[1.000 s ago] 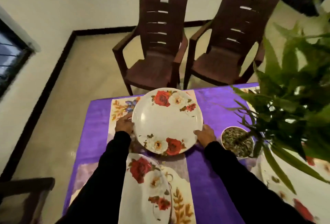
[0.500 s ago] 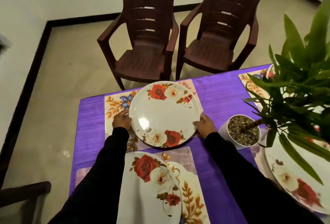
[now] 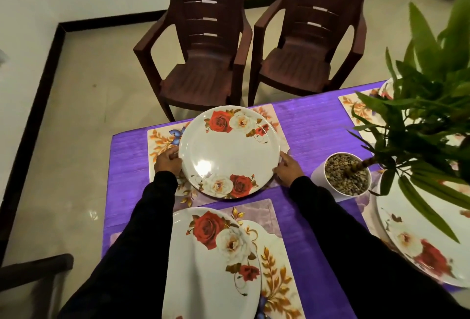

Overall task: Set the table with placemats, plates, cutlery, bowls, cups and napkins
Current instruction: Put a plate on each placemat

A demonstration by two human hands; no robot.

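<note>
Purple-clothed table [image 3: 312, 125], two chairs upper frame. Frame centre: rose plate [image 3: 230, 152] over floral placemat [image 3: 162, 140]. Left hand [image 3: 167, 162], right hand [image 3: 288, 169] grip opposite rims. Lower level, centre on mat, slide fingers out.

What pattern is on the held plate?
White plate with red and cream roses, clearest in the head view.

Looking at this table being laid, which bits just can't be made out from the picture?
- Head view: the near plate is partly covered by the left sleeve and cut by the bottom edge.
- The far right plate is almost wholly behind the plant leaves.
- The right plate is blurred and runs off the right edge.
- Whether the held plate already rests on its placemat: cannot tell.
</note>
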